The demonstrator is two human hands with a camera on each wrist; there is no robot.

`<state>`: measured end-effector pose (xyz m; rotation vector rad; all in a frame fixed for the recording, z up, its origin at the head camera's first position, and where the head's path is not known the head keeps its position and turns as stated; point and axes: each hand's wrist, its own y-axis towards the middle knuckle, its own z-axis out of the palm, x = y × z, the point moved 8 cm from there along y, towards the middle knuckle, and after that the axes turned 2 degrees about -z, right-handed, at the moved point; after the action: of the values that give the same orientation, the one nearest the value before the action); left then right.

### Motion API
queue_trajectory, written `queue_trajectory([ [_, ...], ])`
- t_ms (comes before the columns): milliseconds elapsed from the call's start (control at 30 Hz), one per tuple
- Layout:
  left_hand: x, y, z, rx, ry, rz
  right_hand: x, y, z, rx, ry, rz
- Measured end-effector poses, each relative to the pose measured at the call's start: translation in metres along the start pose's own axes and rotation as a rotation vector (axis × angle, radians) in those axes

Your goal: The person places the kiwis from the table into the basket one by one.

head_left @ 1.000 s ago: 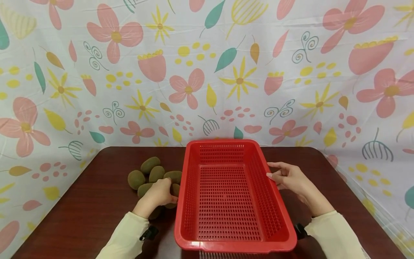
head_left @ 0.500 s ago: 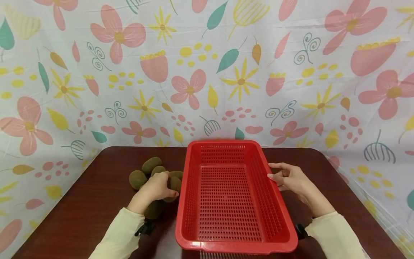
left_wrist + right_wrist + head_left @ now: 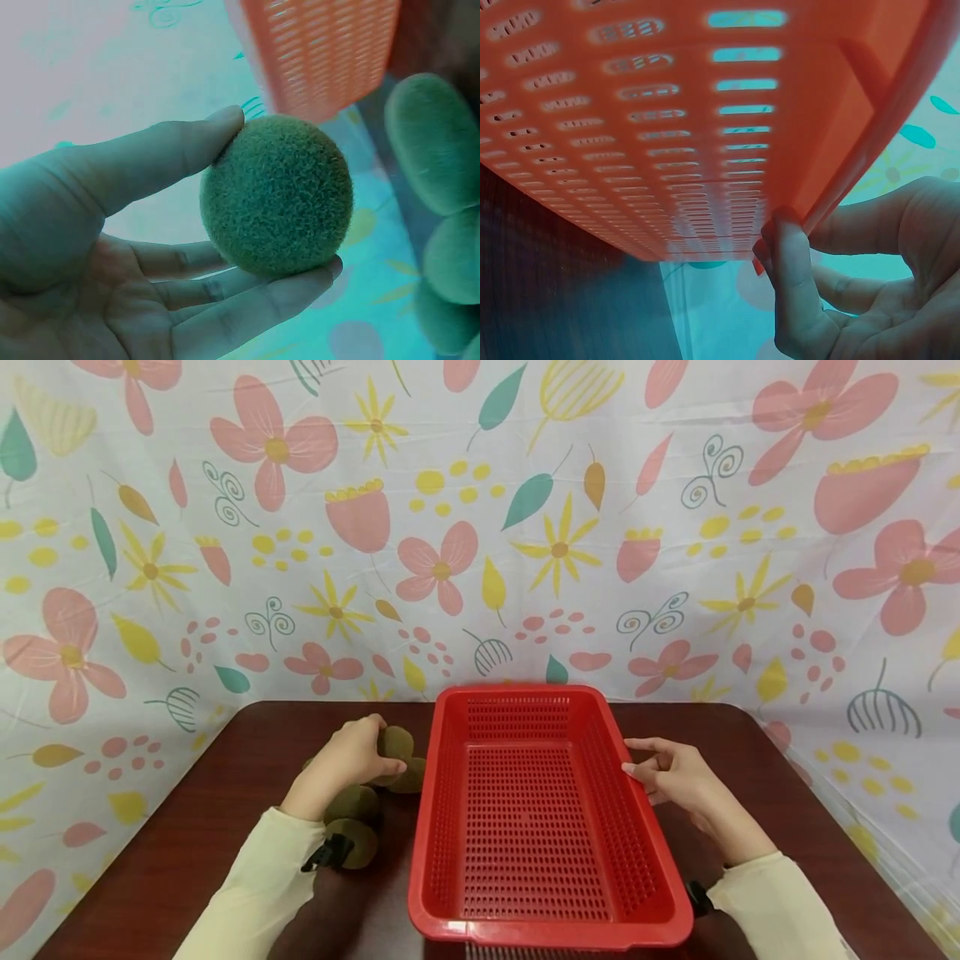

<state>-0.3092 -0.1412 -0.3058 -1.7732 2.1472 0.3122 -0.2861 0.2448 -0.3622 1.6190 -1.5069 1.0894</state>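
My left hand (image 3: 345, 764) is over the kiwifruit pile, left of a red plastic basket (image 3: 525, 932). Between thumb and fingertips it holds one brown, fuzzy kiwifruit (image 3: 277, 195), seen clearly in the left wrist view. Just below the hand in the head view lie more kiwifruit (image 3: 352, 843); the hand and forearm hide part of the pile. On the basket's right side, my right hand (image 3: 675, 777) pinches the rim, as the right wrist view shows with the thumb and fingers at the basket's edge (image 3: 832, 180). Nothing lies inside the basket.
A dark reddish-brown table (image 3: 172, 852) carries everything. Behind it hangs a white cloth (image 3: 480, 527) printed with flowers and leaves. In the left wrist view, several kiwifruit (image 3: 431, 142) lie at the right edge, near the table.
My left hand has moved farther back and slightly left across the pile, uncovering kiwifruit nearer the front. The right hand and the basket have stayed in place.
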Motion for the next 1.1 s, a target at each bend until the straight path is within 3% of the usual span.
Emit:
queue_trajectory([
  [267, -0.037, 0.011, -0.027, -0.048, 0.043, 0.056, -0.001, 0.000, 0.000, 0.008, 0.010, -0.002],
  [600, -0.088, 0.035, -0.035, -0.009, 0.037, 0.132, 0.000, 0.001, 0.000, -0.002, 0.029, 0.003],
  [933, -0.126, 0.074, -0.018, 0.067, -0.018, 0.134, 0.000, 0.002, 0.003, 0.005, 0.053, 0.002],
  [1100, -0.139, 0.093, 0.003, 0.116, -0.078, 0.072, 0.002, 0.002, 0.002, -0.003, 0.054, 0.006],
])
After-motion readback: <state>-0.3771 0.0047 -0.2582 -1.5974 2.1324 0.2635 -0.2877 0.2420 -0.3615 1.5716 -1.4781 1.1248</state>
